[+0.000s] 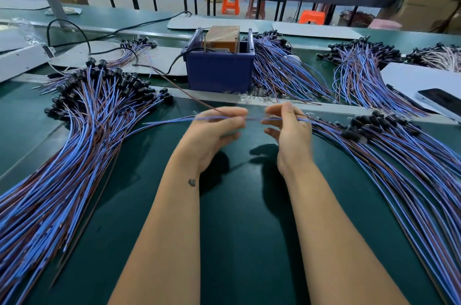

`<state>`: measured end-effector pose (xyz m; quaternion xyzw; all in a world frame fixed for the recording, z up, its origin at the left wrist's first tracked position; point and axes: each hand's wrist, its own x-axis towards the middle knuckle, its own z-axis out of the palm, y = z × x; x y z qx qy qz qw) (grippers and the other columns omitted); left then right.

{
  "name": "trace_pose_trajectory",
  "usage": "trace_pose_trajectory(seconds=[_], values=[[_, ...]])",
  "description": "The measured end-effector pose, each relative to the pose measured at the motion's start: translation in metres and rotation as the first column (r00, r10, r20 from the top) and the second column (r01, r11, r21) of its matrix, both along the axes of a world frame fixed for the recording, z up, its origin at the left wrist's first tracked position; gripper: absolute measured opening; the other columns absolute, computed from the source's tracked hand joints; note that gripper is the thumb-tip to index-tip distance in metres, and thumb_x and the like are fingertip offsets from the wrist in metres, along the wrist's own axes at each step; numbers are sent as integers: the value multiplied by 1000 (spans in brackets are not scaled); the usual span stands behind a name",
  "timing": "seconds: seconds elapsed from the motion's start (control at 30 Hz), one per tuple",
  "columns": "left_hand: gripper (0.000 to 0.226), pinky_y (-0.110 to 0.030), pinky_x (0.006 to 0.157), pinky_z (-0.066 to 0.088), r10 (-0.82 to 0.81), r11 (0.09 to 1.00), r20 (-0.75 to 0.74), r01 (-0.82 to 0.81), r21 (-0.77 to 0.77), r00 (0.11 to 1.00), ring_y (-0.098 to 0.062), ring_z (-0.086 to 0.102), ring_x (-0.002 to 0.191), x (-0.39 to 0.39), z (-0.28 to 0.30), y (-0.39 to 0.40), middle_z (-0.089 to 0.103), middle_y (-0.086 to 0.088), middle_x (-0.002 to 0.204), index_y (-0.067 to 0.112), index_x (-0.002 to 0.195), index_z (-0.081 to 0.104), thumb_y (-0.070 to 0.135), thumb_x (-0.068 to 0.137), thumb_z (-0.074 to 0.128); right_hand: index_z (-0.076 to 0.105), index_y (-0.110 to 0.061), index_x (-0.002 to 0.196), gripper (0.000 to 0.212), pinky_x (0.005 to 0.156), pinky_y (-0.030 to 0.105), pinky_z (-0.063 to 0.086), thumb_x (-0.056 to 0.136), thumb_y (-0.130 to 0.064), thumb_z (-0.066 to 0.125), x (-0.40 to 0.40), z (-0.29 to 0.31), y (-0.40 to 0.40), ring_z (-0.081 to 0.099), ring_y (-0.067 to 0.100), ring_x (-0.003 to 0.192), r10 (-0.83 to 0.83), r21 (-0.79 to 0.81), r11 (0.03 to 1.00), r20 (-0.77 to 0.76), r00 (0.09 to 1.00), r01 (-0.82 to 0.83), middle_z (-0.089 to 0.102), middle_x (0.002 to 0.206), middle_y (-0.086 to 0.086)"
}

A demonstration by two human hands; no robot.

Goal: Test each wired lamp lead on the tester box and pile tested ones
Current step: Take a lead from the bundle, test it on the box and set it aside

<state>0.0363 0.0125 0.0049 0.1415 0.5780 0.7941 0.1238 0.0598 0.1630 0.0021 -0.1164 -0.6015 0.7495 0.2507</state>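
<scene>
On the far left of the green worktop (154, 192) lies a big fan of blue and brown lamp leads, the left pile (74, 145), with its black sockets bunched at the far end and its bare wire tips pointing toward the person. A smaller bundle (136, 49) rests behind it on a pale board.

Further right, past the middle of the worktop, stands the tester box (219, 69), a dark blue plastic bin. Inside it sits a brown block wrapped in tape (222, 37), with a black cable (174, 62) running over the left wall.

In front of the bin, both hands are raised just above the worktop and share one lead (174, 119). The left hand (214, 135) has thumb and forefinger pinched on the lead, the other fingers loosely curled; a brown strand runs up and left from this pinch toward the bin. The right hand (289, 130) pinches the same lead a little farther along, the lower fingers half open. The wire is blurred between the hands, so it may be two strands rather than one.

To the right lies another pile of leads (399, 150), sockets near the hand. Behind it are two more bundles (282, 67) (359, 70), and at the far right edge a phone (441, 100) on a white sheet (409, 75).
</scene>
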Motion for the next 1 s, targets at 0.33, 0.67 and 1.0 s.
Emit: trace_pose_trajectory(seconds=[0.33, 0.67, 1.0], values=[[49, -24, 81, 55, -457, 859, 55, 457, -229, 888, -16, 69, 98, 11, 3, 11, 74, -2, 107, 28, 109, 72, -8, 94, 42, 57, -13, 88, 25, 63, 33, 35, 99, -33, 48, 14, 0, 35, 47, 18, 65, -97, 657, 738, 326, 940, -151, 52, 68, -2], [30, -23, 63, 57, -180, 941, 161, 217, -261, 970, -13, 70, 74, 16, 8, 23, 74, -3, 86, 18, 105, 67, 8, 101, 39, 47, -15, 81, 36, 64, 35, 32, 104, -38, 33, 56, 20, 103, 52, 28, 79, -455, 920, 231, 390, 801, -317, 59, 83, 2], [30, -24, 54, 54, -32, 969, 173, 73, -234, 984, -13, 69, 67, 17, 9, 29, 73, -1, 78, 17, 101, 67, 7, 99, 39, 54, -16, 122, 33, 92, 41, 35, 94, -34, 53, 57, 29, 113, 46, 34, 114, -742, 934, -82, 175, 648, -347, 53, 122, 16]])
